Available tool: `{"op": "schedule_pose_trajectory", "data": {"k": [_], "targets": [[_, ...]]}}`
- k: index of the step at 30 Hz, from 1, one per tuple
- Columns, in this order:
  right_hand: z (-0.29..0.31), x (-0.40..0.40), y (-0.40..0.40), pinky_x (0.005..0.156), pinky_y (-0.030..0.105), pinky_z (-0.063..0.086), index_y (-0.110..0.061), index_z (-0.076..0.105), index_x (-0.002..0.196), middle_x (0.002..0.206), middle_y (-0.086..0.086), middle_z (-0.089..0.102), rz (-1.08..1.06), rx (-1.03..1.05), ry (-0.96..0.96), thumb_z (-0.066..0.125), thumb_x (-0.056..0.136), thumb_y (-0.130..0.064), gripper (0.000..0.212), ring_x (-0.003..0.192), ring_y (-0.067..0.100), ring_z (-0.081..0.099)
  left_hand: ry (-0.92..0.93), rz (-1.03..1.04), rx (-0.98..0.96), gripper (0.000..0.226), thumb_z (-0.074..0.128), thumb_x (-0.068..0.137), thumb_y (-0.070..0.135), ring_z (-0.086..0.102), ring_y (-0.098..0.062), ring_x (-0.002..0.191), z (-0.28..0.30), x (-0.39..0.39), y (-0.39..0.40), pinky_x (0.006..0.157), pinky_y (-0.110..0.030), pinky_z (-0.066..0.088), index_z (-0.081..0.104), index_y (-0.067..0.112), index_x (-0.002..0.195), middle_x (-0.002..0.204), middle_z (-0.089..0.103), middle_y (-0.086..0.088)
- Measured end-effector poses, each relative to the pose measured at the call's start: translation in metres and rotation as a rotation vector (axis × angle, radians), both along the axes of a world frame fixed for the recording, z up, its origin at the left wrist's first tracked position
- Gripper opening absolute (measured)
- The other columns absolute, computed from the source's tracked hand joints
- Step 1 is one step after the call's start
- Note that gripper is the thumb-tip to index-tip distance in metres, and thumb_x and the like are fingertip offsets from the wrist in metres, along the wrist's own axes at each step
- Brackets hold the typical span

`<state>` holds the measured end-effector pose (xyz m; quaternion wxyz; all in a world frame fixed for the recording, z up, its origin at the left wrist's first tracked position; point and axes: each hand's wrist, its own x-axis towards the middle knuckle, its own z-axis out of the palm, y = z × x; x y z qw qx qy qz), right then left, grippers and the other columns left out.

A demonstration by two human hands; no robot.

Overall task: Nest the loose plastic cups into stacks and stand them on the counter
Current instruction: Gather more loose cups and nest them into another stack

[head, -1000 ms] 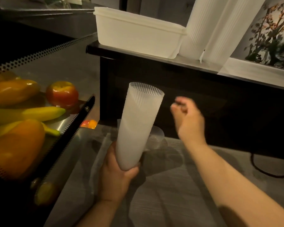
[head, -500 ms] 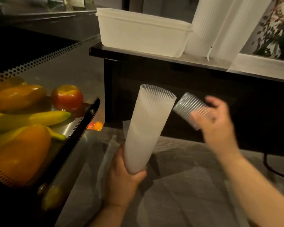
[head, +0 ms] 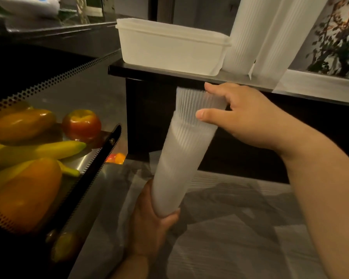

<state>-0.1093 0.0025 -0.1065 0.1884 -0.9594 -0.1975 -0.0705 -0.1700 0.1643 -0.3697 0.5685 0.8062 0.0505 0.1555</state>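
Cups are what both hands are busy with: the right hand [head: 248,119], reaching in from the right edge of the frame, pinches a single ribbed clear cup [head: 197,103] between thumb and forefinger, and that cup sits partly sunk into the open top of a long stack of cups [head: 179,164]. The stack tilts a little, its top leaning toward the upper right, and runs down the middle of the frame to the left hand [head: 149,222], whose fingers are clenched around its closed bottom end. Under both hands lies a grey wood-grain counter [head: 240,228], partly covered by a crumpled clear plastic sheet [head: 125,198]. Just behind the top cup stands a black cabinet front [head: 153,117], and its dark ledge [head: 169,75] runs right above the thumb of the right hand. On that ledge, in the upper middle of the frame, rests a white plastic tub [head: 169,49], and just beside it on the right two tall white cup stacks [head: 248,35] lean upward out of the frame. At the left side sits a perforated metal tray [head: 101,158] holding a red apple [head: 81,125], yellow bananas [head: 48,150] and orange fruit [head: 26,192]. A picture of branches [head: 338,39] fills the upper right corner.
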Motion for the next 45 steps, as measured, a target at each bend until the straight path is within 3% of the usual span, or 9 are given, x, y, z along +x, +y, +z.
{"op": "schedule_pose_trajectory", "data": {"k": [9,12,15,18,22,28,33,39,45], "targets": [[-0.036,-0.003,0.023,0.116,0.015,0.004,-0.036,0.015,0.154,0.162,-0.017,0.010,0.229,0.035,0.084,0.020,0.094,-0.059,0.065,0.145,-0.004,0.004,0.004,0.088,0.046,0.095,0.093,0.052,0.039,0.048,-0.007,0.110,0.013,0.000,-0.005,0.089,-0.017,0.037,0.032,0.048,0.124,0.123,0.047,0.015],[-0.041,-0.001,0.020,0.108,0.001,0.010,-0.033,0.032,0.149,0.156,-0.018,0.031,0.386,0.553,0.186,0.014,0.095,-0.054,0.061,0.139,-0.012,0.017,0.053,0.095,0.008,0.098,0.094,0.056,0.022,0.053,-0.015,0.108,0.015,-0.003,-0.006,0.085,-0.011,0.037,0.038,0.035,0.135,0.124,0.055,0.004],[-0.081,0.019,0.008,0.095,0.018,0.047,-0.012,0.066,0.115,0.108,-0.001,0.072,0.145,1.058,-0.140,0.031,0.106,-0.028,0.040,0.107,0.005,0.064,0.132,0.138,-0.075,0.103,0.092,0.060,0.018,0.054,-0.029,0.117,0.018,-0.005,-0.006,0.089,-0.031,0.041,0.034,0.018,0.146,0.134,0.054,-0.010],[-0.138,0.048,-0.004,0.063,0.023,0.049,-0.022,0.066,0.081,0.070,-0.004,0.065,-0.416,0.894,-0.144,0.048,0.101,-0.029,0.028,0.067,0.008,0.062,0.166,0.214,-0.134,0.105,0.093,0.058,0.022,0.054,-0.034,0.117,0.020,-0.005,-0.007,0.089,-0.036,0.041,0.036,0.014,0.146,0.131,0.056,-0.014],[-0.181,0.082,-0.001,0.077,0.041,0.056,-0.020,0.055,0.075,0.080,0.004,0.063,-0.677,0.565,0.164,0.058,0.092,-0.033,0.022,0.079,0.022,0.064,0.218,0.273,-0.187,0.112,0.094,0.054,0.028,0.054,-0.036,0.117,0.025,-0.003,-0.009,0.096,-0.041,0.043,0.034,0.014,0.147,0.131,0.056,-0.016],[-0.183,0.100,0.063,0.077,0.038,0.050,-0.019,0.062,0.098,0.094,0.000,0.065,-0.230,0.228,0.319,0.045,0.084,-0.074,0.060,0.088,0.022,0.062,0.291,0.335,-0.200,0.121,0.094,0.053,0.033,0.051,-0.036,0.119,0.026,0.000,-0.011,0.096,-0.040,0.039,0.026,0.016,0.152,0.131,0.054,-0.015],[-0.188,0.100,0.070,0.092,0.032,0.044,-0.023,0.041,0.144,0.134,0.005,0.054,0.096,-0.059,0.432,0.062,0.091,-0.040,0.060,0.120,0.025,0.053,0.288,0.370,-0.153,0.116,0.095,0.051,0.032,0.054,-0.038,0.115,0.023,0.004,-0.014,0.096,-0.046,0.044,0.034,0.012,0.147,0.122,0.056,-0.013],[-0.180,0.086,0.024,0.088,0.036,0.054,-0.041,0.046,0.133,0.122,-0.009,0.060,-0.092,0.101,0.283,0.065,0.073,-0.070,0.069,0.110,0.014,0.059,0.243,0.323,-0.127,0.116,0.096,0.049,0.034,0.055,-0.030,0.104,0.019,-0.001,-0.009,0.080,-0.033,0.039,0.035,0.020,0.147,0.108,0.051,0.000],[-0.102,0.020,-0.029,0.060,0.018,0.048,-0.032,0.067,0.091,0.085,-0.010,0.068,-0.281,0.833,-0.177,0.063,0.083,-0.055,0.025,0.079,0.001,0.063,0.192,0.205,-0.104,0.113,0.095,0.055,0.024,0.051,-0.028,0.120,0.027,-0.001,-0.009,0.096,-0.039,0.041,0.032,0.026,0.149,0.131,0.053,-0.005]]}}
